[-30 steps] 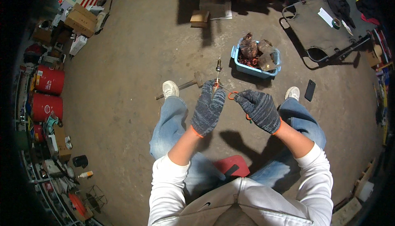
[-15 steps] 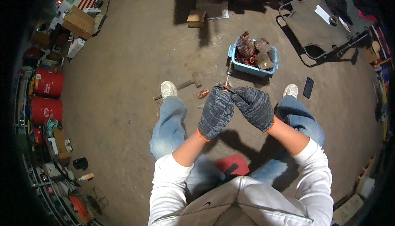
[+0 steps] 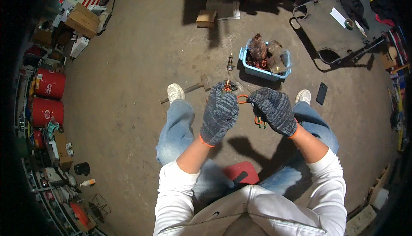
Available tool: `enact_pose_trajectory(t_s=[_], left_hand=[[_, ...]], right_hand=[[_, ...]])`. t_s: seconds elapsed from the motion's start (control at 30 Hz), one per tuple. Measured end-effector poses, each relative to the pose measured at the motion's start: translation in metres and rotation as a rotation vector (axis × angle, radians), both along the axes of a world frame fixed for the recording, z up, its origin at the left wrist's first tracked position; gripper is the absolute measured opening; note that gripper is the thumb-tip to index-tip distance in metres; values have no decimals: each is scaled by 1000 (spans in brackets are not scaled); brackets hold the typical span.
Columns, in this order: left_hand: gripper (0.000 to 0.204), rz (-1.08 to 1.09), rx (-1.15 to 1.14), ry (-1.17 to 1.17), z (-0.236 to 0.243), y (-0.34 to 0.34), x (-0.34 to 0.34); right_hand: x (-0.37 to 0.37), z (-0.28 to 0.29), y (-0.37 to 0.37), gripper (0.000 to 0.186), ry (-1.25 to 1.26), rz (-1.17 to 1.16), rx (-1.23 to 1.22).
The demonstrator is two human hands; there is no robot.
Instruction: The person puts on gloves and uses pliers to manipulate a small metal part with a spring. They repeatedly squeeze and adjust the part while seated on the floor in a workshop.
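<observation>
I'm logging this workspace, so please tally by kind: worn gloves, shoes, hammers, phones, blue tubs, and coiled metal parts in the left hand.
Gloves: 2 (left glove, right glove)
Shoes: 2 (left shoe, right shoe)
Hammer: 1
Phone: 1
Blue tub: 1
Coiled metal part: 1
Total: 8

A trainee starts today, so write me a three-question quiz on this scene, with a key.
1. Which grips the slim ribbed shaft: the left hand or the right hand?
2. True or false: the hammer lies inside the blue tub.
3. The dark phone lies nearest to: (a) the red drums, (b) the right shoe, (c) the cardboard carton?

Key: 1. Left. 2. False; it lies by the left shoe. 3. (b).
</observation>
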State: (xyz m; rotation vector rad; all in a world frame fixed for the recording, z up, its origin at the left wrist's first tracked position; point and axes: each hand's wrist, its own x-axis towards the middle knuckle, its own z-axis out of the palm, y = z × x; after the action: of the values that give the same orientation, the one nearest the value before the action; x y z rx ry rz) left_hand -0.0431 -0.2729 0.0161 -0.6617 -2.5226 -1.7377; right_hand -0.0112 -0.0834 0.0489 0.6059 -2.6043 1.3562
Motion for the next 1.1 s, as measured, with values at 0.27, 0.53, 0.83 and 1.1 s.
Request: enact_pose_trajectory(t_s=[0.27,0.53,0.83,1.1], left_hand=[[18,9,-494,654,5,-10,-9],[24,129,15,3,11,-1,-2],[30,168,63,15,29,3,2],[32,173,-66,28,31,0,2]], right_hand=[[1,-5,5,31,28,90,180],[1,-6,4,31,0,97,148],[-4,7,4,19,84,116,204],[0,6,-4,15,-118,-135,40]])
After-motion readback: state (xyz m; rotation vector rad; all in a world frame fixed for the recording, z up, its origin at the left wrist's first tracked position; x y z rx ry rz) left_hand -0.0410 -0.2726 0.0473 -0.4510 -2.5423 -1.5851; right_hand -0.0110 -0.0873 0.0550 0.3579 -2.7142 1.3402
